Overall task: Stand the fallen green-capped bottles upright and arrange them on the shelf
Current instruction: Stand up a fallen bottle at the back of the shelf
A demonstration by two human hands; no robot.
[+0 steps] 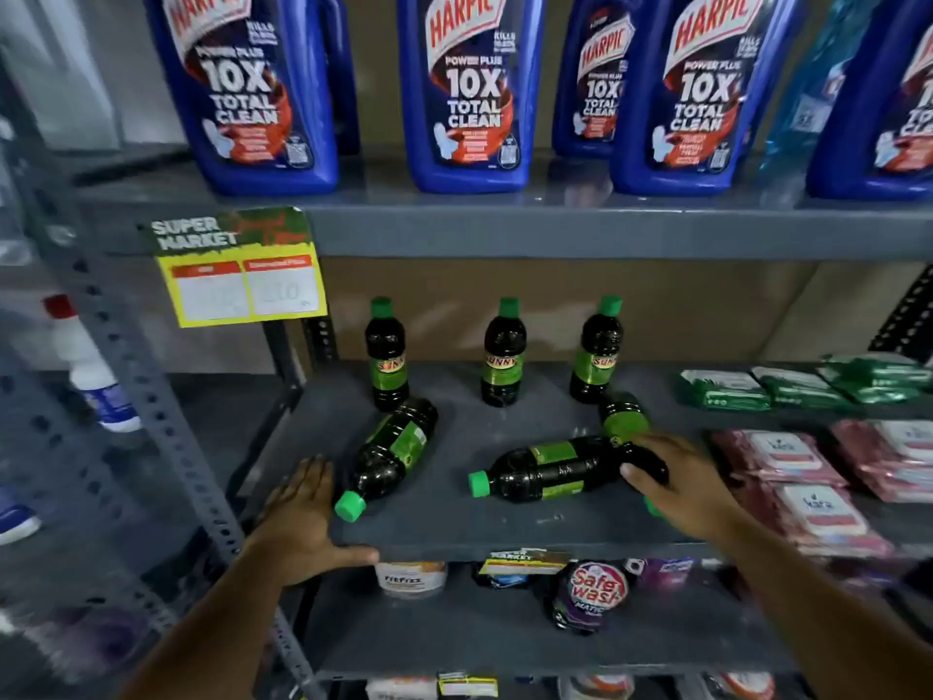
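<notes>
1. A grey metal shelf (pixel 505 538) in a shop aisle carries the green-capped bottles; packets lie on its right part and big blue bottles stand on the shelf above
2. Nearest, the left hand (pixel 303 522) grips the shelf's front edge, fingers flat on top and thumb along the lip, holding no bottle
3. Just beside its fingertips lies the left fallen bottle (pixel 391 454), cap toward the front edge, base pointing back and to the right
4. The right hand (pixel 686 482) rests on the base end of the middle fallen bottle (pixel 560 469), fingers spread over it; whether they have closed round it I cannot tell
5. That bottle's long axis runs nearly along the shelf, cap to the left and away from the hand, so raising it likely means swinging the cap end up while the base stays low
6. A third fallen bottle (pixel 625 416) lies partly under the right hand, base toward the back
7. Farthest back, three upright bottles (pixel 504 353) stand in a spaced row
</notes>
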